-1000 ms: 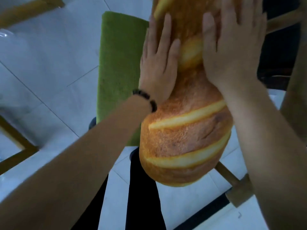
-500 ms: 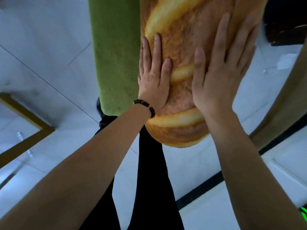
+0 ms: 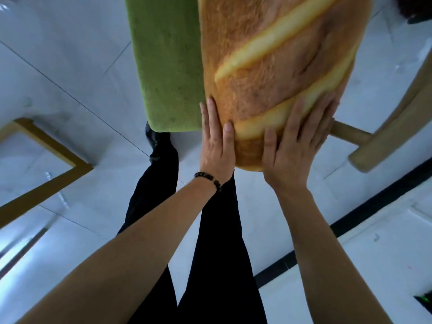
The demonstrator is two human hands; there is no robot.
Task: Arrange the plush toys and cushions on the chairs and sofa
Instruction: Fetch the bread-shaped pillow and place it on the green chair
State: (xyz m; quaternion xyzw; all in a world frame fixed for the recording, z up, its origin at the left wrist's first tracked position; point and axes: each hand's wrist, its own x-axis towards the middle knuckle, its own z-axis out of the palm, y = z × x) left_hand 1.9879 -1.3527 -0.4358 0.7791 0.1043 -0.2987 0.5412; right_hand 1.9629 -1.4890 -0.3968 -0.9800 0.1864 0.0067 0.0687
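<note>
I see the loaf cushion (image 3: 275,66) at upper centre, the seat pad (image 3: 166,66) just left of it, and my left hand (image 3: 216,146) and right hand (image 3: 297,146) on its lower end.

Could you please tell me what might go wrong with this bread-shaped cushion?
The near end of the bread cushion overhangs the front edge of the green seat, so it may slide off once released. The left hand and right hand only press flat, without gripping, so a push could skew it.

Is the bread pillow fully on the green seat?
Partly off: the brown loaf-shaped plush cushion juts past the front edge of the green fuzzy seat pad.
</note>
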